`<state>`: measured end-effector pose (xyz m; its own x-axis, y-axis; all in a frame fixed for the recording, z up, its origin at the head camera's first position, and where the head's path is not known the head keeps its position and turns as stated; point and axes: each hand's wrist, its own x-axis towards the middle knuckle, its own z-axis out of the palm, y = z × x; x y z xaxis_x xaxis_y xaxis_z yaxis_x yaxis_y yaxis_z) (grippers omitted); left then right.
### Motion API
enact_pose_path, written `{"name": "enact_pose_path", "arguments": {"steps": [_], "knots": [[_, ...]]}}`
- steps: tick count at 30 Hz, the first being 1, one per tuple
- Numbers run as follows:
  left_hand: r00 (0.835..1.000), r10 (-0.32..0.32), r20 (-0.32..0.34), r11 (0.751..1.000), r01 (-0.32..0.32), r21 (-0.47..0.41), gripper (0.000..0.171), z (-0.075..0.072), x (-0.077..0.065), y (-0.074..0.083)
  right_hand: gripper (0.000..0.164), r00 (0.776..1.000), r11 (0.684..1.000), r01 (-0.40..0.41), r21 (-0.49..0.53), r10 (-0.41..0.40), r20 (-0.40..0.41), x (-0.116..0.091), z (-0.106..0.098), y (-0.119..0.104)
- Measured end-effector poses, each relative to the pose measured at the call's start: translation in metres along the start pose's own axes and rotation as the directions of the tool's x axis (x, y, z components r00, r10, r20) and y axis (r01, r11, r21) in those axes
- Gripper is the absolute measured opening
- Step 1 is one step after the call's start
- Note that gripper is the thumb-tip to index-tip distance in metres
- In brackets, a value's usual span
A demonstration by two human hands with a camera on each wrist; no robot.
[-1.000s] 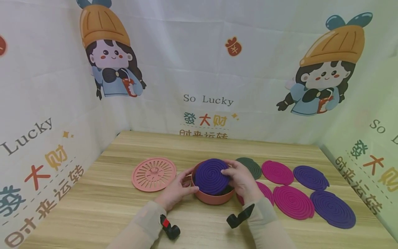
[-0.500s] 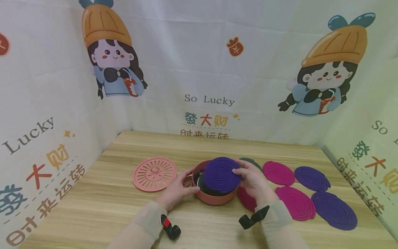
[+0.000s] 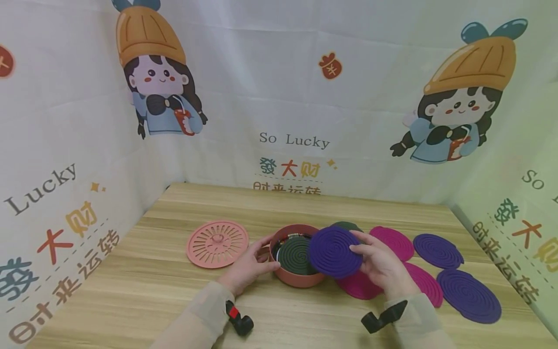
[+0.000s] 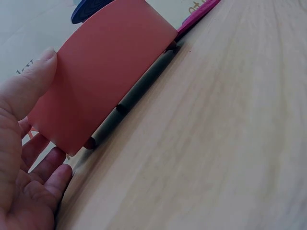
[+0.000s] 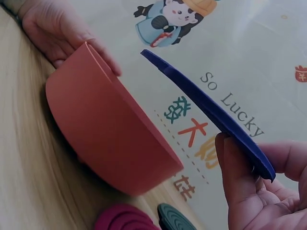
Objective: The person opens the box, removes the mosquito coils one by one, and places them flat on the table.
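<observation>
A purple mosquito coil (image 3: 332, 253) is pinched at its right edge between the thumb and fingers of my right hand (image 3: 385, 265). In the right wrist view the coil (image 5: 211, 108) appears edge-on, tilted and raised beside the round pink mosquito coil box (image 5: 115, 129). My left hand (image 3: 247, 267) holds that box (image 3: 301, 279) on its left side, the thumb at the rim and the other fingers around the wall, as the left wrist view shows. Inside the box lies a dark green coil (image 3: 297, 254), partly overlapped by the purple one. Dark material with pale bits shows beside it.
The pink slotted lid (image 3: 217, 238) lies left of the box. Right of it, more coils lie flat on the wooden table (image 3: 131, 291): magenta ones (image 3: 394, 244), purple ones (image 3: 468, 295) and a green one (image 3: 347, 226) partly hidden behind the held coil.
My right hand has carried the purple coil from above the box to the right, uncovering the green coil inside. The left hand has stayed on the box.
</observation>
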<state>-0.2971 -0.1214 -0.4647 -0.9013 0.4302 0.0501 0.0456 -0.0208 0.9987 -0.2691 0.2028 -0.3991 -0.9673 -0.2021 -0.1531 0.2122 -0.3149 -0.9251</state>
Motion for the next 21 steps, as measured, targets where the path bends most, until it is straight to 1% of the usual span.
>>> {"name": "enact_pose_path", "arguments": {"steps": [6,9,14,17,21], "knots": [[1.000,0.005,0.008,1.000,-0.005,0.009,0.079,0.000,0.001,0.000,0.037,1.000,1.000,0.000,0.014,0.000,0.016,-0.012,-0.019,0.001],[1.000,0.014,0.008,1.000,-0.014,0.013,0.079,0.001,0.001,0.000,0.033,0.999,1.000,0.009,0.029,-0.010,0.046,-0.019,-0.027,0.001],[1.000,0.005,-0.008,1.000,-0.004,0.017,0.078,0.001,-0.001,0.000,0.034,0.998,1.000,-0.002,0.000,0.002,0.066,-0.027,-0.040,0.003],[1.000,0.002,-0.011,1.000,-0.002,0.016,0.077,0.001,-0.001,0.001,0.038,0.992,1.000,-0.001,0.011,0.000,0.127,-0.030,-0.049,0.005],[1.000,0.007,-0.007,1.000,-0.007,0.015,0.075,0.001,-0.001,0.000,0.041,0.972,1.000,-0.005,0.017,0.001,0.236,-0.036,-0.061,0.009]]}}
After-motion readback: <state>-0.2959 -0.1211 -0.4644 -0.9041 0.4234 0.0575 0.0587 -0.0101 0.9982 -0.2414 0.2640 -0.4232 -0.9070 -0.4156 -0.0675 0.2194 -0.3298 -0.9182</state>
